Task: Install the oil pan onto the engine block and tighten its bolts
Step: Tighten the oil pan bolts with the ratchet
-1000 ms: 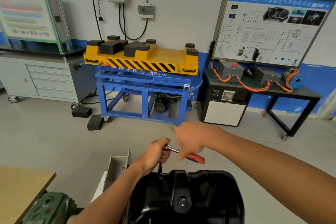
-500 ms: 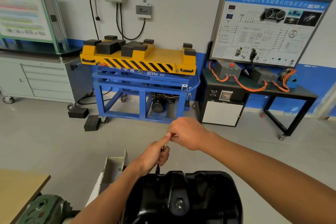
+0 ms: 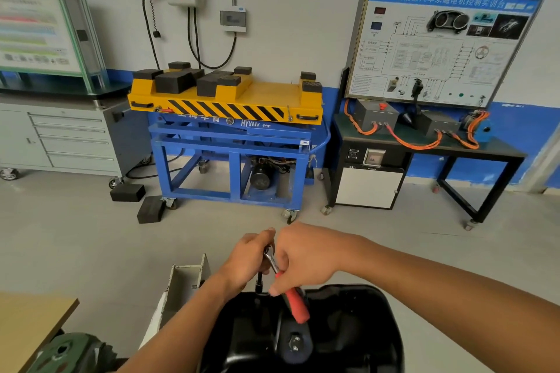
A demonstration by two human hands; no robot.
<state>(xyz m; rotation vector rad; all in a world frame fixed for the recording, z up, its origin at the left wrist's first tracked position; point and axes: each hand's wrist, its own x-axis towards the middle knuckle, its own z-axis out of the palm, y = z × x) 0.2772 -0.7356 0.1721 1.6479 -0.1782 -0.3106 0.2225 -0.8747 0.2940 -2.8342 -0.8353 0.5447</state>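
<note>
A glossy black oil pan [image 3: 348, 330] fills the bottom centre, with a drain bolt [image 3: 294, 342] on its top. A ratchet wrench [image 3: 292, 297] with a red handle stands over the pan's far rim, its dark socket extension [image 3: 259, 281] pointing down at the edge. My left hand [image 3: 245, 260] grips the ratchet head from the left. My right hand [image 3: 303, 257] holds the upper part of the red handle, which slants toward me over the pan. The engine block under the pan is hidden.
A white metal bracket [image 3: 185, 281] stands left of the pan. A wooden tabletop corner [image 3: 33, 321] and a green part [image 3: 63, 354] lie at bottom left. Across the grey floor stand a blue and yellow lift cart [image 3: 230, 118], a grey drawer cabinet [image 3: 66, 136] and a black training bench [image 3: 424, 142].
The red handle has swung: it pointed right a second ago, was hidden behind my right hand half a second ago, and now slants toward me. My left hand stays on the ratchet head.
</note>
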